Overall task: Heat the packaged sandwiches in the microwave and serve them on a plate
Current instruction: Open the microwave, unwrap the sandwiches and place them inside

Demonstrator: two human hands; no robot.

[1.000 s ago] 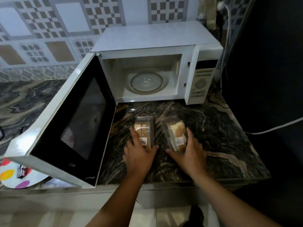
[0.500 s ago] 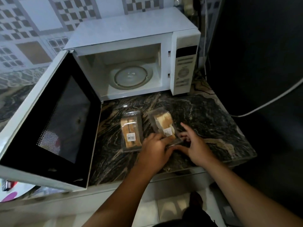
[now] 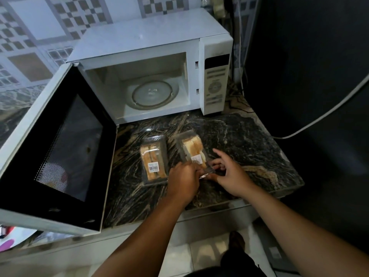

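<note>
Sandwiches: two clear packs lying side by side on the dark marble counter [image 3: 249,140], in front of the oven; they come last below, being the smallest things.
Microwave [image 3: 151,62]: white, at the back against the tiled wall, cavity bare except for its glass turntable [image 3: 152,94].
Door [image 3: 65,148]: swung wide to my left, dark window facing up toward me.
Cable [image 3: 327,111]: pale, running across the dark area at right.
Left pack [image 3: 153,161]: flat on the counter, barcode label up, nothing touching it.
Right pack [image 3: 192,151]: tilted a little, its near corner between my two hands.
My left hand [image 3: 184,181]: fingers curled onto that pack's near edge (fingertips hidden under my knuckles).
My right hand [image 3: 229,174]: thumb and bent fingers pinching the clear wrap at the same corner, index finger stretched out beside the pack.
</note>
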